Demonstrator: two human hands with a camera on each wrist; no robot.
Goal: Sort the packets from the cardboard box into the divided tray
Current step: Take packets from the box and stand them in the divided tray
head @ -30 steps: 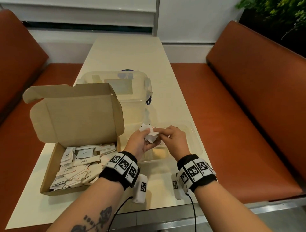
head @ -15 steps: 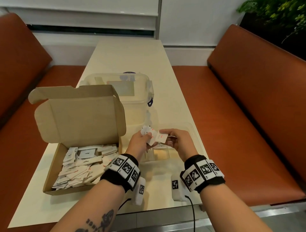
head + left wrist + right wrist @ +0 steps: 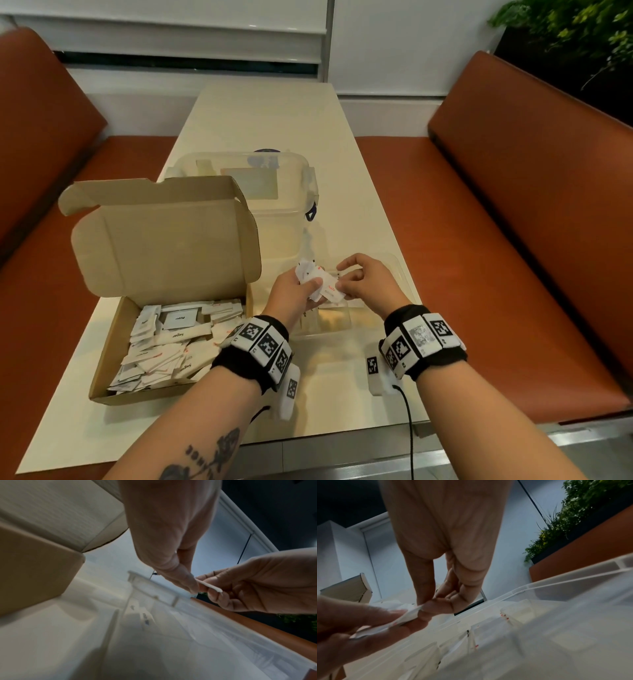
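Box (image 3: 113,346) open on the table's left, lid (image 3: 164,236) up, base full of loose white packets (image 3: 171,346); some read "Sugar", one "Pepper". Clear divided tray (image 3: 400,270) just right of the box, under both hands; a few packets lie in its near compartments (image 3: 471,639), which ones unclear through the blur. Clear lidded tub (image 3: 274,192) behind box and tray.

Left hand (image 3: 291,294) grips a small bunch of packets (image 3: 310,274) above the tray, thumb pressed on top. Right hand (image 3: 370,284) pinches one red-printed packet (image 3: 330,291) at its edge between thumb and fingers, touching the left hand's bunch. Left wrist view shows that packet (image 3: 209,586) edge-on between the two hands. Both wrists wear black bands with marker tags.

Table (image 3: 267,116) cream, long, running away from the viewer. Orange benches (image 3: 513,205) on both sides, white wall panels behind, green plant (image 3: 575,31) top right.
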